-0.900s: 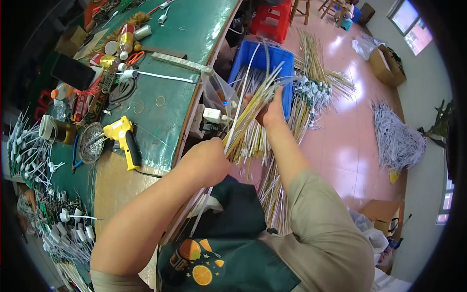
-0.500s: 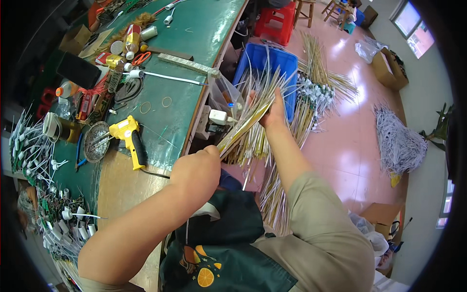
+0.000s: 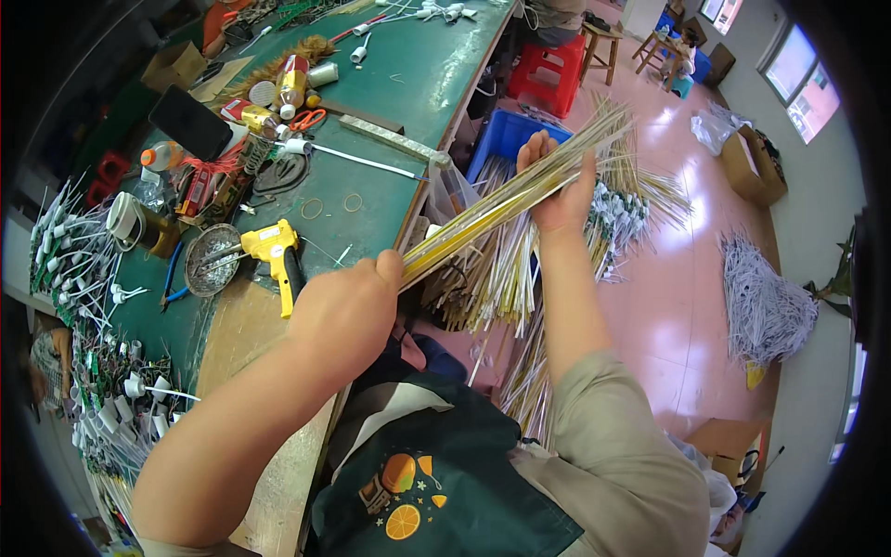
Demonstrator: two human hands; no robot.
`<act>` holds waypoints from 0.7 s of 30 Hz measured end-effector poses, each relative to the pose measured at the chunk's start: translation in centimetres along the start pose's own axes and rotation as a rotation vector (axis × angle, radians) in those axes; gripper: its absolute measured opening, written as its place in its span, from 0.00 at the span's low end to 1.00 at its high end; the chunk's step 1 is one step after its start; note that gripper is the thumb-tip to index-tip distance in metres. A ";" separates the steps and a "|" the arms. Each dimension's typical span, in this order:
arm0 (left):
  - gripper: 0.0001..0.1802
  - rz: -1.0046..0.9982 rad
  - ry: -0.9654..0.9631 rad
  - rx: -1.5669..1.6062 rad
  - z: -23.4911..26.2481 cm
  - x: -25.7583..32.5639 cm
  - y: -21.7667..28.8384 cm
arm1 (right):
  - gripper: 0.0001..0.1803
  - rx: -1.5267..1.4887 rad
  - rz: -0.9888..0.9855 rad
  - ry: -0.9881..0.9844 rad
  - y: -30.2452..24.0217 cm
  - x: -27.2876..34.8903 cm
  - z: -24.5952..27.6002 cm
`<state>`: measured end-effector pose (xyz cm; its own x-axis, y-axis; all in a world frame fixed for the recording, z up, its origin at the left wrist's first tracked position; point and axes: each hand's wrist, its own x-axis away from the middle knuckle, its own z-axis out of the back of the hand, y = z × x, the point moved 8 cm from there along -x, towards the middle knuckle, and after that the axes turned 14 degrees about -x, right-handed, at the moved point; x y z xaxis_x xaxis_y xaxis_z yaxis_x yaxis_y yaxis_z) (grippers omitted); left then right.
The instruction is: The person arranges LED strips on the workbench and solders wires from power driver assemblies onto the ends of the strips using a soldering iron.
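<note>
A bundle of long, thin yellow and white strips (image 3: pixel 492 210) slants up and to the right between my hands. Its near end is in my left hand (image 3: pixel 348 302), whose fingers are closed round it in a fist. Farther along, my right hand (image 3: pixel 561 200) cups the bundle from below, fingers on one side and thumb on the other. Beneath the raised bundle more loose strips (image 3: pixel 501 292) hang out of a blue bin (image 3: pixel 506 135) beside the table. The strips' ends inside my left fist are hidden.
On the green table (image 3: pixel 390 213) to the left lie a yellow hot glue gun (image 3: pixel 274 255), a round metal dish (image 3: pixel 212 263), orange scissors (image 3: pixel 307 120) and several bottles. White-capped wired parts (image 3: pixel 79 251) crowd its left edge. A heap of pale strips (image 3: pixel 763 297) and a cardboard box (image 3: pixel 750 167) are on the pink floor.
The bundle has been lifted up out of the strips at the bin and lies flatter, tilted toward the right. My left hand has moved slightly left, my right slightly right. The view has shifted a little.
</note>
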<state>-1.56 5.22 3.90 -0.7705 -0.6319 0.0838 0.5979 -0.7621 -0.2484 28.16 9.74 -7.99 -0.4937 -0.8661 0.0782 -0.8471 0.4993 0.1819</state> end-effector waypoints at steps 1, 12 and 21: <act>0.12 0.043 -0.014 0.090 0.3 0.6 -0.4 | 0.27 0.023 -0.013 -0.065 0.2 -0.3 -1.6; 0.25 0.461 -0.119 0.597 1.0 10.1 -4.3 | 0.15 0.194 -0.276 -0.133 14.4 0.3 -10.1; 0.23 0.683 -0.151 0.586 -0.9 15.4 -7.6 | 0.14 0.189 -0.523 0.015 27.1 1.4 -5.8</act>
<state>-18.20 1.42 6.21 -0.1957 -0.9524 0.2338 0.9617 -0.1397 0.2360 5.60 21.91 2.76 0.0042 -0.9992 0.0393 -0.9998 -0.0033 0.0210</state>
